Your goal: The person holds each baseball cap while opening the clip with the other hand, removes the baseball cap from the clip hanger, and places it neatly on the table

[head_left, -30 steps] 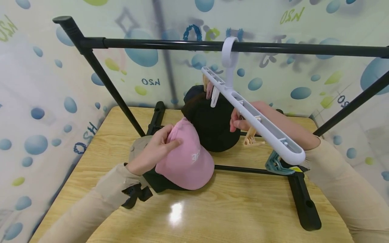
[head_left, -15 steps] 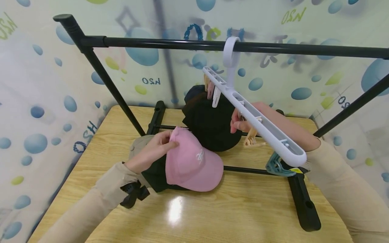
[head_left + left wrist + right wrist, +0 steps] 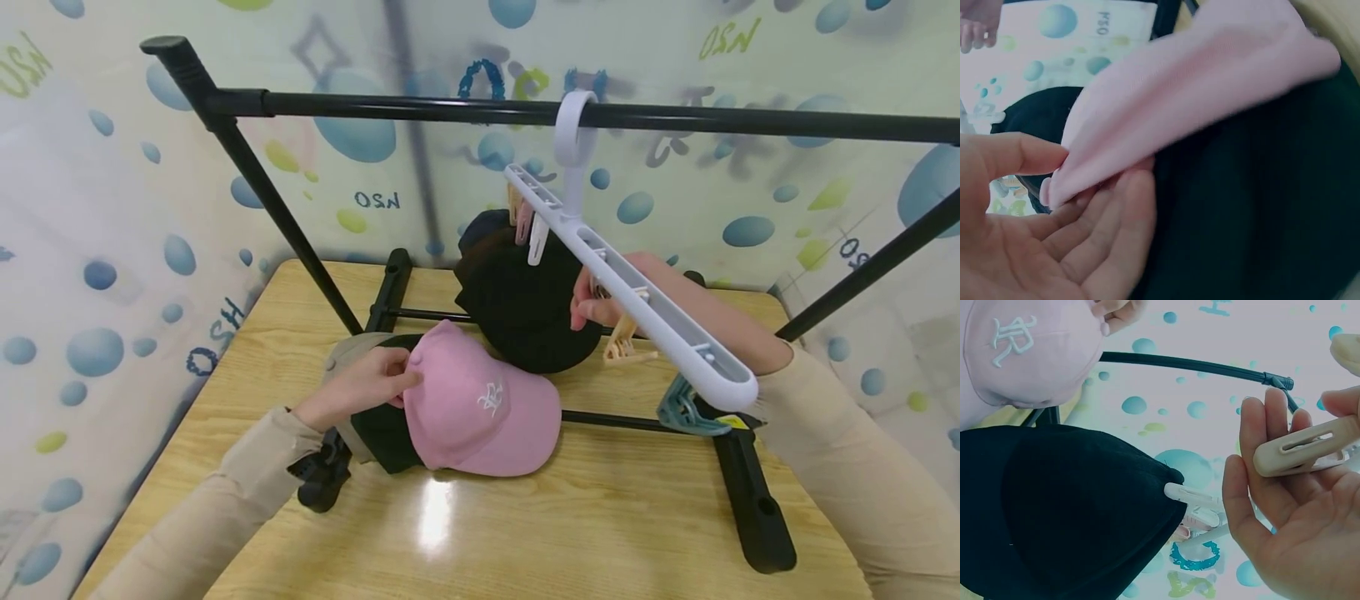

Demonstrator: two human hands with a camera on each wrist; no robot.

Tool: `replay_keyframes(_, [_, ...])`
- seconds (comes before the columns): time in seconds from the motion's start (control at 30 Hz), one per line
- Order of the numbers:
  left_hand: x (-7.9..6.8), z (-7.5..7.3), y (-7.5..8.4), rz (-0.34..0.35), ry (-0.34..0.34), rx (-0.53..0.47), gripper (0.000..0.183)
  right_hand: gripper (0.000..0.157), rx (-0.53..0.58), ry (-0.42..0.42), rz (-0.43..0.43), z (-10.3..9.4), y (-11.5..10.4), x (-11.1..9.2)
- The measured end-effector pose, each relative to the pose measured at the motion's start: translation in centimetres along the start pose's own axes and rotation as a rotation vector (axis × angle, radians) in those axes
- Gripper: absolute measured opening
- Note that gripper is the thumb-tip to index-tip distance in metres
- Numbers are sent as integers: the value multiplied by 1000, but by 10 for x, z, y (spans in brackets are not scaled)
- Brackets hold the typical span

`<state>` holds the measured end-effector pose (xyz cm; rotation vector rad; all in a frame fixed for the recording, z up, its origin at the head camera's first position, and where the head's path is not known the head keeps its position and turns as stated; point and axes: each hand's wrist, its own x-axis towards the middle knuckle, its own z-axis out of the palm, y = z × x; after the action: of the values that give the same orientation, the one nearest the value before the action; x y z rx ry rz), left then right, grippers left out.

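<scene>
Head view: pink baseball cap (image 3: 483,400), white emblem on crown, just off centre at 6 o'clock, brim towards 4 o'clock; dark green cap (image 3: 386,437) partly beneath it at 8 o'clock; beige cap (image 3: 347,354) at 9 o'clock, under the wrist. Left grip (image 3: 367,379), bare, pinching the pink baseball cap's edge at that cap's 9 o'clock. Black cap (image 3: 536,304) at the pink baseball cap's 1 o'clock. White hanger (image 3: 626,287), hooked over black rail (image 3: 420,108), slanting from 11 to 4 o'clock; white peg (image 3: 537,242) and pink peg (image 3: 522,223) at its far half, tan peg (image 3: 622,337) and teal peg (image 3: 690,408) at its near half. Right grip (image 3: 597,311), bare, partly behind the hanger. Bench (image 3: 540,542), wood-grain, at 6 o'clock. Left wrist view: left grip at 8 o'clock, thumb above and fingers below the pink fabric; dark green cap at 4 o'clock. Right wrist view: right grip at 4 o'clock, grasping cream peg (image 3: 1300,450) between thumb and fingers; black cap at 8 o'clock, white peg on its edge; pink baseball cap at 10 o'clock.
</scene>
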<state>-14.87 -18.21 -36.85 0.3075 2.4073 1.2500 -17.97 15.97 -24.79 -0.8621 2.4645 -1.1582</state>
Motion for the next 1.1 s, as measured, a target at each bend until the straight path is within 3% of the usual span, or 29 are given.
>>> replay_keyframes(0.17, [-2, -2, -2, -20, -18, 112, 19, 10, 17, 4, -9, -1, 0, -1])
replay_keyframes(0.33, [-5, -5, -4, -50, -63, 155, 19, 11, 4, 0, 32, -1, -1, -1])
replay_keyframes(0.53, [-6, -11, -2, 2, -88, 215, 23, 11, 1, 1, 28, -1, -1, -1])
replay_keyframes(0.7, [-7, -18, 5, 51, -22, 303, 26, 11, 9, 3, 9, -1, -1, -3])
replay_keyframes(0.93, [-4, -26, 17, 46, 28, 350, 18, 12, -17, 32, 51, -2, -6, -6])
replay_keyframes(1.1, [3, -26, 30, 118, 72, 430, 14, 13, -37, 74, 86, -2, -12, -12])
